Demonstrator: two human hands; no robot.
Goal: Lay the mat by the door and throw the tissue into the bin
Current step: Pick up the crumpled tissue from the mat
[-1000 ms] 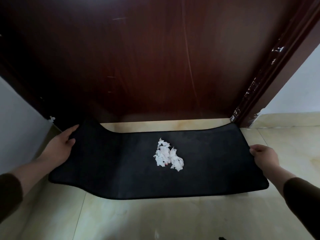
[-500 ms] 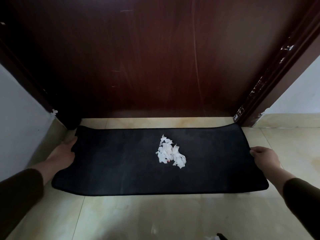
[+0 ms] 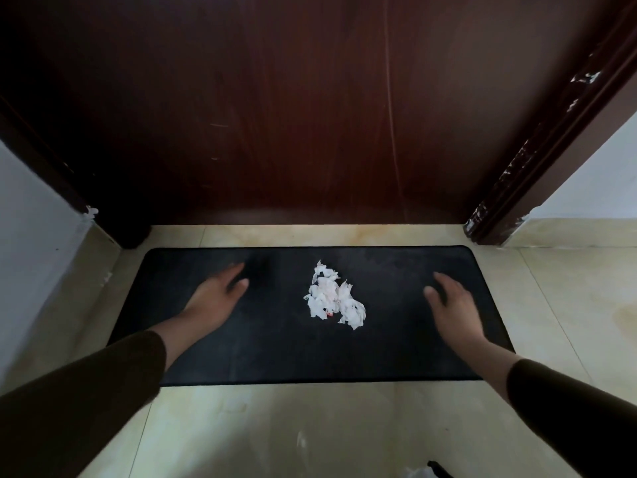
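Observation:
A black rectangular mat (image 3: 275,346) lies flat on the pale tiled floor, just in front of a dark brown wooden door (image 3: 310,115). A crumpled white tissue (image 3: 332,298) rests on the middle of the mat. My left hand (image 3: 215,294) hovers over the mat's left part, palm down with fingers apart and holding nothing. My right hand (image 3: 453,301) is over the mat's right part, likewise spread and empty. Both hands are apart from the tissue, one on each side. No bin is clearly in view.
A white wall (image 3: 31,243) stands close on the left, and the brown door frame (image 3: 537,160) with a white wall beyond is on the right. Something white and black (image 3: 427,472) shows at the bottom edge. Bare tiles (image 3: 310,429) stretch in front of the mat.
Both hands let go of the mat's ends and moved inward over it. The mat, lifted at its left end before, now lies flat and square to the door.

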